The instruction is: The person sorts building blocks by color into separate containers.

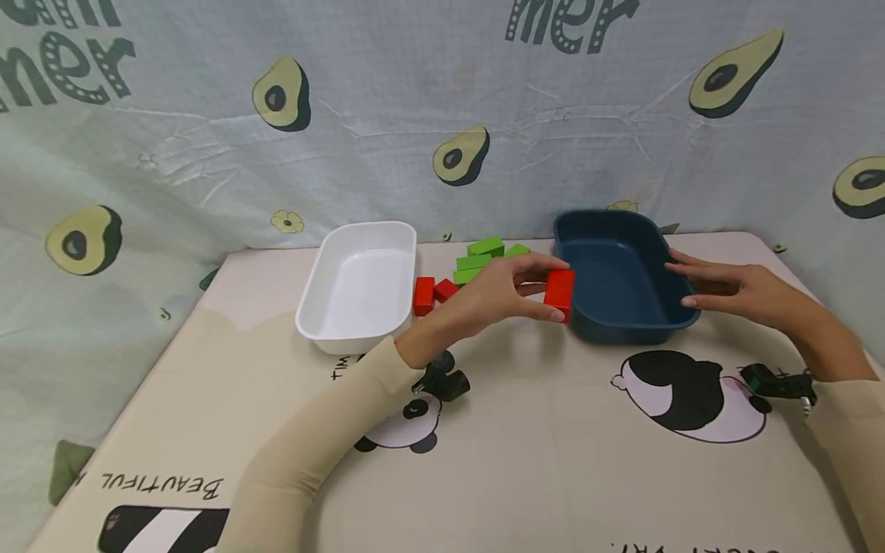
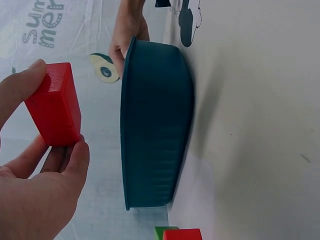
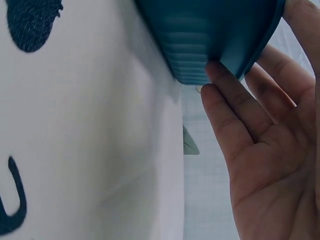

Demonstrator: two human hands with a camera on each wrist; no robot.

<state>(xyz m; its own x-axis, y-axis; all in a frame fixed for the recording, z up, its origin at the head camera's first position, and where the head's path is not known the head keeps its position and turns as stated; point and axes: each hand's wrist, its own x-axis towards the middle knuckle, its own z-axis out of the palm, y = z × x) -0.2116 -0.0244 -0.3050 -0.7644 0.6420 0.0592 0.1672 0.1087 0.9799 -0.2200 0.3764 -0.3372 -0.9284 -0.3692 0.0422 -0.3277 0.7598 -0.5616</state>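
- the left hand (image 1: 494, 299) is clamped on a red block (image 1: 559, 296), thumb on one side and fingers on the other.
- that block is raised off the table (image 1: 532, 453), with the blue bin (image 1: 622, 335) just beside it at three o'clock.
- the right hand (image 1: 754, 296) is at the bin's three o'clock side, fingers mostly straight and slightly apart, fingertips against the outer wall.
- from the held block, green blocks (image 1: 486, 246) lie at ten o'clock, loose red blocks (image 1: 424, 296) at nine, and a white bin (image 1: 362, 284) beyond those.
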